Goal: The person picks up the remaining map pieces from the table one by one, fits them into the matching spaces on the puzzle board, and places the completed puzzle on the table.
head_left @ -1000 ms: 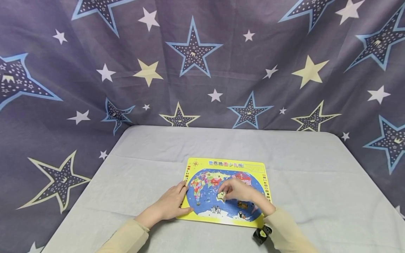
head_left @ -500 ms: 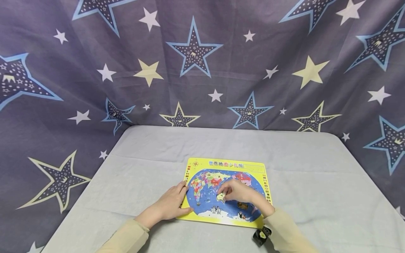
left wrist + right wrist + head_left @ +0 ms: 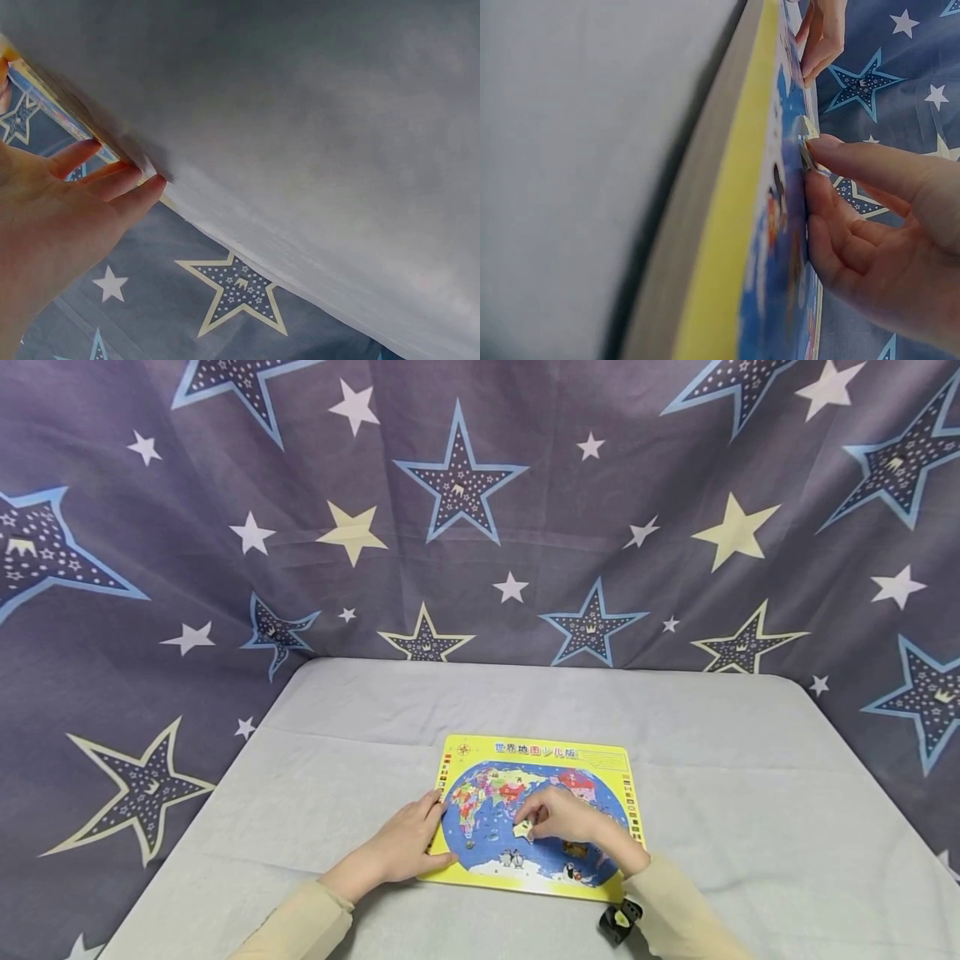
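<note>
A world map jigsaw board [image 3: 517, 884] with a yellow border lies on the pale cloth. My left hand [image 3: 401, 839] rests along its left edge, fingers fairly straight; the left wrist view shows the fingertips against the board's side. Between thumb and fingers, my right hand [image 3: 566, 814] pinches a small pale yellow puzzle piece [image 3: 522, 831] over the blue ocean, right of the map's middle. From the right wrist, the piece [image 3: 808, 154] appears right at the board's surface, partly behind the thumb. The right hand and wrist cover part of the map beneath them.
Pale cloth [image 3: 750, 827] covers the table around the board. A black device [image 3: 619, 923] sits by the right sleeve at the board's lower right corner. Behind the table hangs a dark curtain [image 3: 540, 560] printed with stars.
The pinched puzzle piece has turned slightly and shifted a little down and left, and now shows flatter to the board. The left hand has stayed in place.
</note>
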Available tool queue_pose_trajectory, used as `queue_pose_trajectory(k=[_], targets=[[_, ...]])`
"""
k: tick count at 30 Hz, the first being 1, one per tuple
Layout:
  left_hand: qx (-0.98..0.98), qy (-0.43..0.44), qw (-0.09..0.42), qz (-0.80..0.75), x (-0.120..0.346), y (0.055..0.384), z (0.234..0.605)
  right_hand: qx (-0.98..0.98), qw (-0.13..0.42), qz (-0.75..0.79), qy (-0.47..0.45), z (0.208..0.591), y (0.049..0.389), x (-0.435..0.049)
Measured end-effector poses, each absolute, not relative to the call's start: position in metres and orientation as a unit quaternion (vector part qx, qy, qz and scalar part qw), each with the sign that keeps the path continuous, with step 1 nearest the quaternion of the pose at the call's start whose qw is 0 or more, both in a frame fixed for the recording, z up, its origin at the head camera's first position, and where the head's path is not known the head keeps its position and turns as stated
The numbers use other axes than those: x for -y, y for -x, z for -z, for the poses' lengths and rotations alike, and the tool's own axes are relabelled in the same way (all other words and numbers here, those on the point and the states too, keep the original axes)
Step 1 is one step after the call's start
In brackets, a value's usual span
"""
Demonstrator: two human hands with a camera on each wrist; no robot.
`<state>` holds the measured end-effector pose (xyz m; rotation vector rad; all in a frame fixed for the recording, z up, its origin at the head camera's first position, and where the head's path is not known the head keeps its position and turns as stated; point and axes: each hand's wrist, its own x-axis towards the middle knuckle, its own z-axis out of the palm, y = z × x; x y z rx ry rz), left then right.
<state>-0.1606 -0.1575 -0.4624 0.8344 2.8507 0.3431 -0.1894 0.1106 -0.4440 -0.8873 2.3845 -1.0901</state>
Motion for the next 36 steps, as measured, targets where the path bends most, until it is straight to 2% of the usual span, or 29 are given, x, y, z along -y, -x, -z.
queue_pose_trajectory(k=[36], targets=[[-0.951, -0.275, 0.075, -0.118, 0.1565, 0.1593, 0.4612, -0.868, 0.156, 0.354, 0.309, 0.4452, 0.1857, -0.109]])
